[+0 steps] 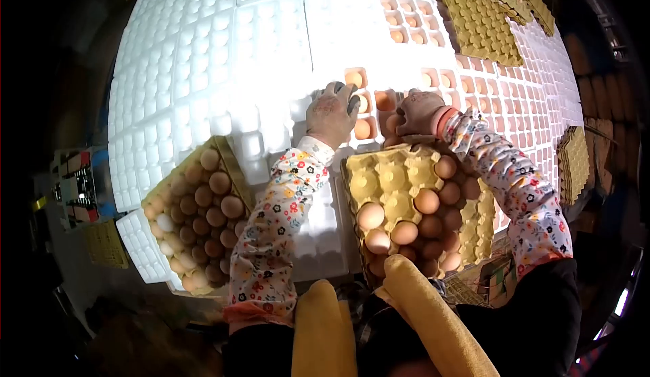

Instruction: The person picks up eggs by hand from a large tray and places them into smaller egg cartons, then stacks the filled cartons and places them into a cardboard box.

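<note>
My left hand (332,114), dark at the fingertips, is curled over the white foam tray (338,45), its fingers against a brown egg (364,102). Another egg (363,130) rests in the cell just below, and one more (354,78) lies above. My right hand (420,111) bends around a brown egg (393,124) at the tray's near side; its fingertips are partly hidden. Below my hands is a yellow pulp egg tray (365,180), with bare cups at its upper left and brown eggs (428,201) on its right and lower parts.
Left of my left arm stands a pulp tray full of eggs (202,210), a few of them white. White foam trays (203,52) cover the table, some cells at the right holding eggs (484,86). Stacked yellow pulp trays (477,25) lie at the far right, with more (574,163) at the right edge.
</note>
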Demonstrator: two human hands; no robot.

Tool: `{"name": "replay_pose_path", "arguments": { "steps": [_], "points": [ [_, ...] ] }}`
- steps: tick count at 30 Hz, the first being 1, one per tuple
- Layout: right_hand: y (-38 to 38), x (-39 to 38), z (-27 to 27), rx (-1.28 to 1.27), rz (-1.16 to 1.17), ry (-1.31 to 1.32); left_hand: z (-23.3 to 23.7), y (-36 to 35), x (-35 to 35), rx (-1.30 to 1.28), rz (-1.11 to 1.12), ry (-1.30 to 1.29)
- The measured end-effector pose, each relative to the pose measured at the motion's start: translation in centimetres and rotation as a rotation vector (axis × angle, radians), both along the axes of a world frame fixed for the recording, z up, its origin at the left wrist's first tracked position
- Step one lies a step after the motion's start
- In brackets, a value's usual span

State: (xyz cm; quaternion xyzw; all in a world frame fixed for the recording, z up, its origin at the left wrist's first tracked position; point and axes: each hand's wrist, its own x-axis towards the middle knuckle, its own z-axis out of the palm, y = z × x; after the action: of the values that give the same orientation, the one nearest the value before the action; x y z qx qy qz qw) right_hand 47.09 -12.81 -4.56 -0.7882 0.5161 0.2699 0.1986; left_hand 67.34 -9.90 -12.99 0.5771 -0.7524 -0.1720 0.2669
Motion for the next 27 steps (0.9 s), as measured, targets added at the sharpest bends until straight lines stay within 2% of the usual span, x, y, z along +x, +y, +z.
{"name": "replay_pose_path", "arguments": {
  "steps": [1, 4, 5, 6, 8, 10, 12, 13, 14, 16, 18, 19, 20, 22, 24, 26, 27],
  "points": [
    [-0.8, -0.1, -1.3, -0.018, -0.017, -0.092, -0.8, -0.8, -0.7, -0.088, 0.081, 0.050],
    [-2.7, -1.0, -5.2, -0.125, -0.054, -0.381, -5.1, -1.7, -1.5, -0.081, 0.082, -0.348],
    [-3.3, -1.0, -5.6, -0.269, 0.013, -0.538, -5.3, -1.7, -1.8, -0.018, 0.083, -0.338],
    [-4.0, -1.1, -5.8, -0.277, 0.007, -0.561, -5.3, -1.9, -2.0, 0.037, 0.078, -0.328],
    [-5.5, -1.5, -7.7, -0.307, 0.057, -0.444, -5.0, -1.6, -0.9, -0.064, 0.069, -0.119],
    [-6.9, -1.5, -8.3, -0.436, 0.098, -0.308, -2.7, -1.0, 0.3, 0.091, 0.130, 0.499],
    [-8.4, -3.4, -9.2, -0.474, 0.066, -0.488, 2.0, 1.2, 1.4, 0.252, 0.237, 0.756],
    [-8.5, -4.6, -9.8, -0.538, 0.172, -0.521, 4.3, 2.7, 2.1, 0.077, 0.149, 0.573],
    [-7.5, -5.0, -9.0, -0.561, 0.137, -0.627, 6.1, 4.5, 2.8, -0.005, 0.020, 0.589],
    [-4.1, -5.1, -4.1, -0.604, 0.148, -0.774, 10.1, 9.3, 3.0, 0.015, -0.149, 0.477],
    [2.1, -4.8, 2.0, -0.156, -0.372, -0.971, 11.4, 13.9, 2.8, 0.088, -0.336, 0.205],
    [5.1, -5.0, 5.2, -0.002, -0.370, -1.006, 12.6, 15.8, 2.3, 0.194, -0.383, 0.003],
    [7.9, -5.5, 6.4, 0.168, -0.360, -1.046, 12.5, 17.6, 1.9, 0.122, -0.392, -0.186],
    [12.6, -5.2, 8.4, 0.059, -0.004, -0.668, 10.8, 18.5, 1.3, -0.035, -0.319, -0.282],
    [15.7, -5.3, 5.8, -0.245, 0.308, -0.482, 11.0, 17.9, 0.7, 0.138, -0.387, -0.181],
    [17.1, -5.5, 5.9, -0.236, 0.194, -0.547, 11.1, 18.6, 0.3, 0.099, -0.364, -0.201],
    [17.6, -5.5, 6.0, -0.248, 0.165, -0.566, 11.1, 18.9, 0.5, 0.067, -0.308, 0.060]
  ]
}}
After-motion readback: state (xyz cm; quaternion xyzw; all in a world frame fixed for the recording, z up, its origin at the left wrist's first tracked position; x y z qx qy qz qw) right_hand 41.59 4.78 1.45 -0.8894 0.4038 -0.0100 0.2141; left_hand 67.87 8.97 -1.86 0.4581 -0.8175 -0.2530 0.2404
